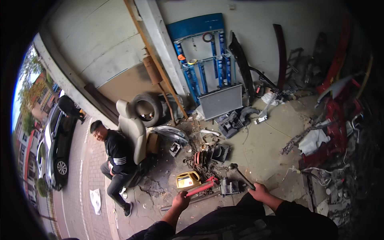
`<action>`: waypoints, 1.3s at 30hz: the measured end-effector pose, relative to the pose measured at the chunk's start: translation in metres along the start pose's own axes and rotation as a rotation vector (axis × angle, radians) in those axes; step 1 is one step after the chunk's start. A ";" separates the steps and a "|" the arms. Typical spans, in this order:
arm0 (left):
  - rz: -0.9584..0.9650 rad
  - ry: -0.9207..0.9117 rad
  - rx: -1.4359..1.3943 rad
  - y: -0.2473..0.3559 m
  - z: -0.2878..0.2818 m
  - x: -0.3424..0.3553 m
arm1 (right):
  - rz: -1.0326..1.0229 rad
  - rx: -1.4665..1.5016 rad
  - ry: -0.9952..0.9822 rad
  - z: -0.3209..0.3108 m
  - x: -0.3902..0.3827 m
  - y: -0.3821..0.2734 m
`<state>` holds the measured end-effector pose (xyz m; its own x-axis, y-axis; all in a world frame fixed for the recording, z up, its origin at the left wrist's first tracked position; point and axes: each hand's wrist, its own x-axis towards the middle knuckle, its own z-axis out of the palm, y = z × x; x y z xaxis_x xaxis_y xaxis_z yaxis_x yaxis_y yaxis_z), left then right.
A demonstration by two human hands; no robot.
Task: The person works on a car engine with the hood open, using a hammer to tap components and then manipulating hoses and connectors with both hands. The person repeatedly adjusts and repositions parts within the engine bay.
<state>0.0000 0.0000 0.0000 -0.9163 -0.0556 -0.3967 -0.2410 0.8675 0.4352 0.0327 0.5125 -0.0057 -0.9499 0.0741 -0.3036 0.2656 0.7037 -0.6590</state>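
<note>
My left hand (181,201) is closed around the end of a red pipe wrench (201,189), its jaw end pointing right and away from me. In my right hand (260,193) is a hammer (242,177), gripped by the handle, with its head up and to the left. A yellow oil jug (188,180) stands on the ground just beyond the wrench. Between the two tools lies a dark metal car part (229,186). A long thin bar (192,201) rests on the ground near my left hand.
At left a person (120,152) sits beside a beige car seat (132,128); a tyre (146,110) stands behind. Chains (192,162) and loose parts litter the floor ahead. A radiator (221,102) leans near the wall. Red body panels (336,124) pile up at right.
</note>
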 end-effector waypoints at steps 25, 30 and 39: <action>2.310 -0.391 0.171 0.768 0.265 -0.435 | 1.303 0.516 0.732 0.110 -0.644 0.084; 2.352 -0.188 0.401 0.821 0.336 -0.513 | 1.331 0.789 0.978 0.171 -0.608 0.048; 2.321 -0.656 0.893 0.766 0.365 -0.592 | 1.505 0.924 1.092 0.218 -0.529 0.017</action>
<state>0.4744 0.8780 0.2735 0.7184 0.6690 -0.1906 0.6942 -0.7071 0.1349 0.5758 0.3313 -0.0068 0.4444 0.6634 -0.6020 0.4102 -0.7481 -0.5216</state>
